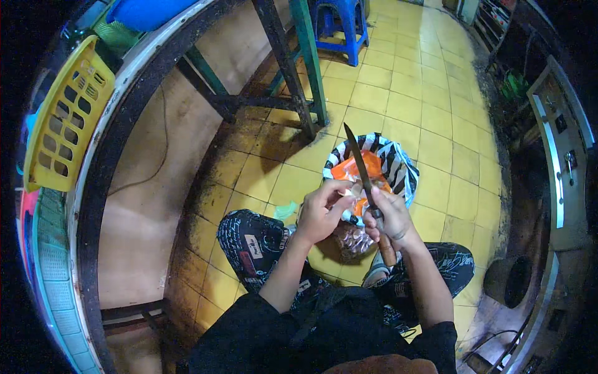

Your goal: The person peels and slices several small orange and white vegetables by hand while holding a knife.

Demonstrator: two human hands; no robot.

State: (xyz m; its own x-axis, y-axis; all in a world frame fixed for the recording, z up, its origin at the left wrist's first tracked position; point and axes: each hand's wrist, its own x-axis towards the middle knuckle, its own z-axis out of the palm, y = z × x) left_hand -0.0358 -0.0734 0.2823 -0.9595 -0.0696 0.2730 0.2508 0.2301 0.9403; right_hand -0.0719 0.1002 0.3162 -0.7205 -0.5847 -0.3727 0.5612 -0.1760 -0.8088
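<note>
My right hand (395, 216) grips a knife (359, 159) with a long, narrow, dark blade pointing up and away from me. Its wooden handle (387, 251) sticks out below the palm. Between the fingertips of my left hand (320, 216) is a small pale piece (347, 192), perhaps a peeled clove or bulb, partly hidden. Both hands are over the near rim of a bin lined with a black-and-white striped plastic bag (399, 170). Orange plastic (366, 162) and pale scraps lie inside it. Purplish-white bulbs or cloves (357, 240) sit between my feet, their container mostly hidden.
Yellow tiles (402, 100) cover the floor. A green scrap (285, 210) lies left of the bin. Wooden table legs (310, 61) and a blue plastic stool (343, 28) stand ahead. On the left is a yellow plastic basket (70, 121); a cabinet (567, 196) lines the right.
</note>
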